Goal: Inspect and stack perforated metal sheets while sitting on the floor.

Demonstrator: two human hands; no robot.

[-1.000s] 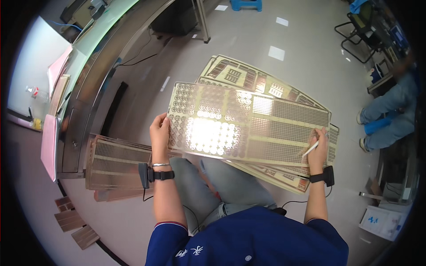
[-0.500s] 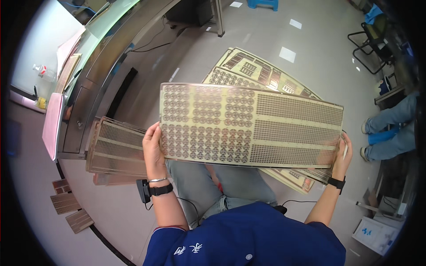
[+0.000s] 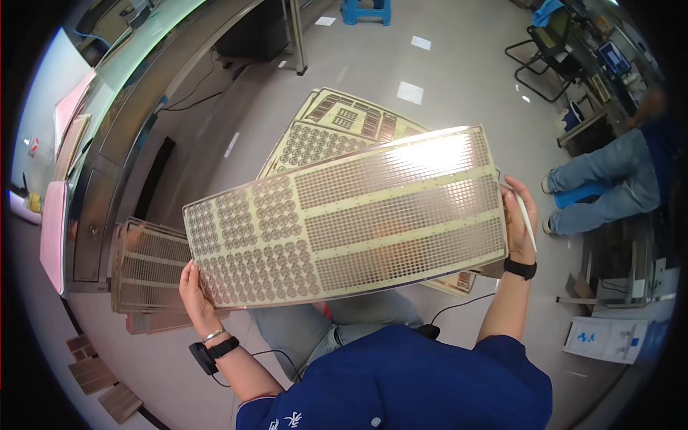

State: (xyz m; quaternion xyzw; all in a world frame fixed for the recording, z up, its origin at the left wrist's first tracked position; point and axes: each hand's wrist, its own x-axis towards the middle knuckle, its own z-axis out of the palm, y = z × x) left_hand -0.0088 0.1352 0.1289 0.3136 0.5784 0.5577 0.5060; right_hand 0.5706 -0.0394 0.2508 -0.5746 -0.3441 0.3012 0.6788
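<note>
A large rectangular patterned panel, yellow-green with rows of metallic circles and fine grids, is held up over my lap, its right end raised. My left hand is closed on its lower left edge. At the right edge my right hand grips the panel, and a thin white pen-like stick rests along the same hand. Behind the panel lie similar panels, stacked askew and partly hidden by it.
More grid panels stand stacked at my left, beside a metal desk with drawers. Small panels lie at lower left. Another person's legs, a black chair and a blue stool are farther off.
The panel has tilted, its left end dropping and its right end rising, with both hands still on it. Bright glare now shows at its upper right. The view has shifted to the right.
</note>
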